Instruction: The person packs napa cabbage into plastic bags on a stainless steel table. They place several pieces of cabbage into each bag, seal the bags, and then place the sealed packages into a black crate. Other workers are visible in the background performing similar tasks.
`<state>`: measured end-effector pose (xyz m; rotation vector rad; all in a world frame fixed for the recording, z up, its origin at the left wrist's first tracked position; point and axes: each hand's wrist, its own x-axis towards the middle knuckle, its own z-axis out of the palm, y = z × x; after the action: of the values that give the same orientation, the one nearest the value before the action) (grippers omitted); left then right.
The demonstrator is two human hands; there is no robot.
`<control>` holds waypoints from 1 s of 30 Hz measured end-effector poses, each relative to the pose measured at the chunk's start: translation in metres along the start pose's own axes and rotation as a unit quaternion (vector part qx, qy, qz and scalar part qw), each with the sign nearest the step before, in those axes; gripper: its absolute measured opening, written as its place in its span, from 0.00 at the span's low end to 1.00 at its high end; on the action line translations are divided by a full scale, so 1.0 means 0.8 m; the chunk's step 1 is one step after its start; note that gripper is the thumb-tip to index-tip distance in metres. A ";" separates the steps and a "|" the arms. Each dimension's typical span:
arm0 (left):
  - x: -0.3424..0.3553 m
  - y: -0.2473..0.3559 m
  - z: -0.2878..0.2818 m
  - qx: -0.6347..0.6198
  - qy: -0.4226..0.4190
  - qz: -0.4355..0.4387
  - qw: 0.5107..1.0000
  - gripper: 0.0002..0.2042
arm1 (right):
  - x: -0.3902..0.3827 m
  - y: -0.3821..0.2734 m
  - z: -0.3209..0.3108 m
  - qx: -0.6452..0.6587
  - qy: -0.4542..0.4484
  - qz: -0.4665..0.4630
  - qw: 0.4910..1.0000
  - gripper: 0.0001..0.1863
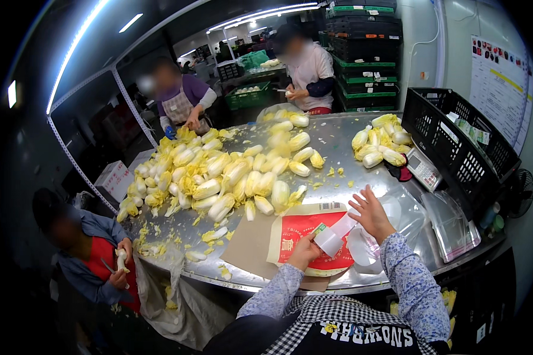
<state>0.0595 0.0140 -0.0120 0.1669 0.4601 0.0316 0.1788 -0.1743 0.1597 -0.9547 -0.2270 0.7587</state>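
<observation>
My left hand (305, 251) is closed on a strip of white labels (329, 241), with a small green-and-white piece beside the fingers. The strip runs up toward my right hand (370, 214), whose fingers are spread; whether its thumb side touches the strip I cannot tell. Below both hands lies a red and cream paper sheet (284, 249) on top of brown cardboard (243, 245). Loose white backing strip (364, 247) curls under my right wrist. A large heap of small yellow-white napa cabbages (219, 171) fills the middle and left of the metal table (337, 148).
At the right stand a black crate (456, 139), a scale (423, 168) and a stack of clear plastic bags (450, 228). Another cabbage pile (382, 142) sits beside the crate. Three people work around the table, one holding a knife at left. Tall crate stacks (364, 59) rise behind.
</observation>
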 end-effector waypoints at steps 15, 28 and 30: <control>-0.030 0.024 0.080 0.082 -0.072 0.078 0.991 0.17 | -0.016 -0.002 -0.019 -0.380 0.043 -0.103 0.918 0.30; -0.141 -0.155 0.207 0.427 -0.146 0.043 0.891 0.15 | -0.198 -0.001 -0.034 -0.241 0.135 -0.136 0.951 0.15; -0.127 -0.166 0.192 0.506 -0.149 0.075 0.846 0.11 | -0.220 0.006 -0.046 -0.234 0.166 -0.133 0.948 0.15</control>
<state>0.0356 -0.1477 0.1461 1.2383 0.1069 -0.0887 0.0670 -0.3154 0.1596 -1.4522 -0.2385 0.2848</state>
